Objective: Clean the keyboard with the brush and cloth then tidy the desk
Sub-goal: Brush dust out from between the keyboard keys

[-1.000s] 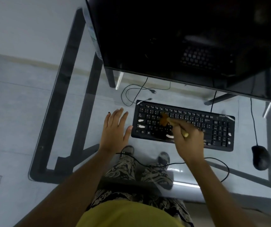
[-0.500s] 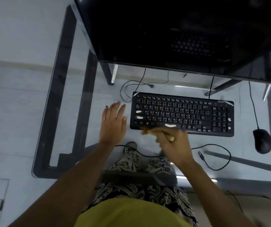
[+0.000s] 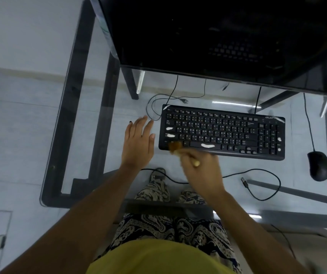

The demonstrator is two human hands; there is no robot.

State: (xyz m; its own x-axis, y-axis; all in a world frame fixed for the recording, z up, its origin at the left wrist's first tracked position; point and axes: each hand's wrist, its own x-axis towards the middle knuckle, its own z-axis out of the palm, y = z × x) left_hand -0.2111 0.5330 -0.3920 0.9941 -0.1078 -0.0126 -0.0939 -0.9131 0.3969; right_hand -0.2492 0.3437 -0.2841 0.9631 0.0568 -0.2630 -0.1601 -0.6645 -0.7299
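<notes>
Right hand (image 3: 202, 171) grips brush (image 3: 175, 146), bristles on keyboard (image 3: 222, 131) near-left corner | left hand (image 3: 138, 143) flat, fingers spread beside it | brushing underway; cloth unseen, wiping and tidying left

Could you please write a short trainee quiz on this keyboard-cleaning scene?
1. True or false: the brush bristles are at the keyboard's near left corner.
2. Which hand grips the brush? A) left hand B) right hand
3. What lies on the glass desk to the keyboard's right?

Key:
1. True.
2. B; the left hand lies flat on the glass beside the keyboard.
3. A black mouse.
</notes>
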